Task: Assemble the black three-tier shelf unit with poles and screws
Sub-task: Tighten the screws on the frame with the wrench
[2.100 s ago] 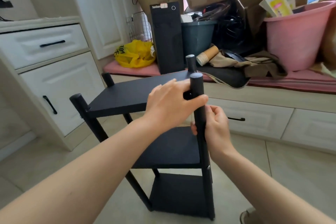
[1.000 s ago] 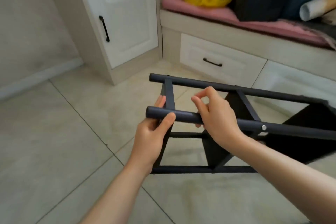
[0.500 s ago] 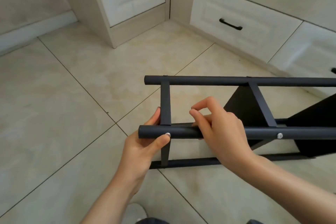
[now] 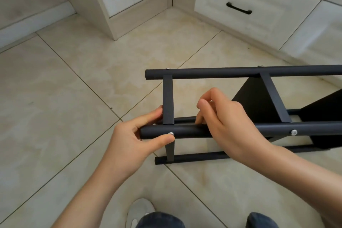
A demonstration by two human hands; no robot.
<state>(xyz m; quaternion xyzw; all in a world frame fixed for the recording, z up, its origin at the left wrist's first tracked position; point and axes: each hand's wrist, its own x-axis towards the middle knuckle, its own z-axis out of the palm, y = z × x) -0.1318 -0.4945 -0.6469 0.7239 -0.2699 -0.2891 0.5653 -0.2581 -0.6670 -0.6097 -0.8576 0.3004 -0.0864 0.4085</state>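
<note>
The black shelf unit lies on its side on the tiled floor, its poles running left to right. My left hand grips the left end of the near upper pole, thumb beside a silver screw. My right hand rests over the same pole a little further right, fingers curled around it with the index finger raised. A second screw shows further along that pole. The far upper pole carries two screw heads. The shelf boards stand edge-on at the right.
White cabinets with black handles, such as the drawer, line the back. Beige tiled floor spreads to the left. My shoe and knees show at the bottom edge.
The shelf unit went from standing upright to lying on its side on the floor. Both hands stayed on the near pole, and my view has tilted further down.
</note>
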